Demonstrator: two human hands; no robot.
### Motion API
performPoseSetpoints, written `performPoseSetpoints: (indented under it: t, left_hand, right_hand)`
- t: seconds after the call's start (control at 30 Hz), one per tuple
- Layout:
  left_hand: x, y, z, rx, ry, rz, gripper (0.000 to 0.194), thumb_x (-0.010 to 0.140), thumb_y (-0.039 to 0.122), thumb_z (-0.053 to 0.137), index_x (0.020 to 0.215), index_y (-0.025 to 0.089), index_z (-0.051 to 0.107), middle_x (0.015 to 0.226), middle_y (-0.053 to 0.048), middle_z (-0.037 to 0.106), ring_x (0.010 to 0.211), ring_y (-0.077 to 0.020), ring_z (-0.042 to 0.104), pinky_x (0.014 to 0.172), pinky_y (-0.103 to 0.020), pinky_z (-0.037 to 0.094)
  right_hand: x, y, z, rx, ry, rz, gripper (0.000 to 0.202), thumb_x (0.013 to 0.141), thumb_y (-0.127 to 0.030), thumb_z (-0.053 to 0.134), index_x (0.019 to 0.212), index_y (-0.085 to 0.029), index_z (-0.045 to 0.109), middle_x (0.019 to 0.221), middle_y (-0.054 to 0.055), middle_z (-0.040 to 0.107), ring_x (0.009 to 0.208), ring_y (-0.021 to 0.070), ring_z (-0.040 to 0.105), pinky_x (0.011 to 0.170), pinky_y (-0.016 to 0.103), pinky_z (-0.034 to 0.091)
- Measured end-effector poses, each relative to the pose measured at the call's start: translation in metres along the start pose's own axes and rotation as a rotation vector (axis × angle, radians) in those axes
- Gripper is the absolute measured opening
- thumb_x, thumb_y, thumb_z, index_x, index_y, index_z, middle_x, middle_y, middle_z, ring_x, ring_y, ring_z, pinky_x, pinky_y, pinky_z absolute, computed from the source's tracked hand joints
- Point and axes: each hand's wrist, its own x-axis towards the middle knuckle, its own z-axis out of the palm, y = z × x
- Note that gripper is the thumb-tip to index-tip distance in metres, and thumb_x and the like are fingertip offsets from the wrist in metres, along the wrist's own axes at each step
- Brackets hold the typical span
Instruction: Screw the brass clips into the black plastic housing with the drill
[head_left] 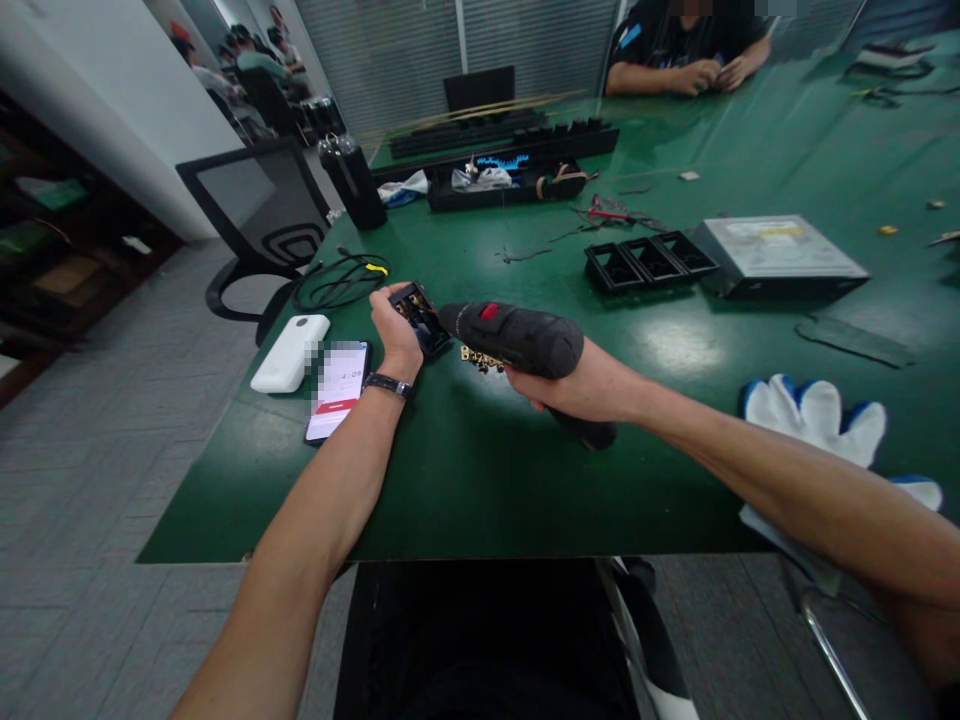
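Observation:
My right hand (562, 385) is wrapped round the grip of a black cordless drill (517, 335) with a red switch on top. The drill's front end points left, at a small black frame (420, 318) with brass-coloured parts inside. That frame is held tilted by my left hand (395, 330), its fingers round the far left edge. Whether the drill's tip touches the frame I cannot tell. Beneath the drill lies a small heap of brass-coloured pieces (480, 358) on the green table (480, 480), partly hidden by the drill.
Left of my left hand are a phone (341, 390), a white power bank-like block (291, 353) and a coiled black cable (341, 280). Black open frames (649, 262) and a metal drive box (780, 255) stand to the right, gloves (814, 420) nearer. A person (686, 60) sits across.

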Motion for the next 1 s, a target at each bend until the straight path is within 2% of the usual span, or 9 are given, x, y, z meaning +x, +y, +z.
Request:
performPoseSetpoints:
  t: [0.23,0.4,0.6,0.9,1.0]
  left_hand:
    - [0.0007,-0.0008,0.0000,0.006,0.005,-0.004,0.040,0.090,0.058,0.048,0.088,0.022,0.065,0.083,-0.004,0.070,0.067,-0.0169,0.067,0.062,-0.028,0.053]
    - [0.0012,-0.0013,-0.0008,0.014,0.001,0.002,0.040,0.090,0.059,0.049,0.089,0.022,0.065,0.083,-0.004,0.070,0.069,-0.0176,0.068,0.064,-0.028,0.053]
    - [0.0004,0.0000,-0.0013,0.025,-0.002,-0.011,0.041,0.091,0.058,0.047,0.091,0.021,0.065,0.085,-0.005,0.071,0.068,-0.0178,0.067,0.064,-0.030,0.052]
    - [-0.0005,0.0015,0.0004,0.011,0.007,-0.026,0.038,0.090,0.056,0.047,0.088,0.022,0.064,0.082,-0.003,0.070,0.067,-0.0172,0.066,0.063,-0.029,0.052]
    - [-0.0004,0.0013,-0.0002,0.009,-0.006,-0.014,0.038,0.090,0.055,0.047,0.088,0.022,0.064,0.084,-0.004,0.070,0.067,-0.0175,0.067,0.063,-0.029,0.052]
  right_hand:
    - [-0.0009,0.0018,-0.0003,0.012,-0.016,0.027,0.053,0.083,-0.009,0.064,0.136,-0.013,0.064,0.070,-0.005,0.065,0.051,0.0113,0.055,0.049,0.024,0.047]
    - [0.0010,-0.0005,-0.0004,0.015,-0.006,-0.041,0.068,0.081,-0.005,0.063,0.149,-0.012,0.058,0.068,-0.006,0.063,0.052,0.0108,0.053,0.051,0.024,0.047]
    - [0.0000,0.0014,0.0001,-0.003,-0.010,0.013,0.055,0.083,-0.009,0.064,0.138,-0.011,0.065,0.067,-0.006,0.061,0.050,0.0111,0.054,0.047,0.024,0.045]
    - [0.0003,0.0018,0.0001,0.004,-0.015,-0.021,0.062,0.083,-0.008,0.064,0.144,-0.013,0.062,0.067,-0.006,0.062,0.051,0.0116,0.055,0.050,0.024,0.047]
    - [0.0000,0.0026,-0.0001,0.004,-0.021,0.007,0.058,0.083,-0.009,0.063,0.141,-0.013,0.063,0.069,-0.005,0.063,0.051,0.0117,0.055,0.049,0.025,0.047]
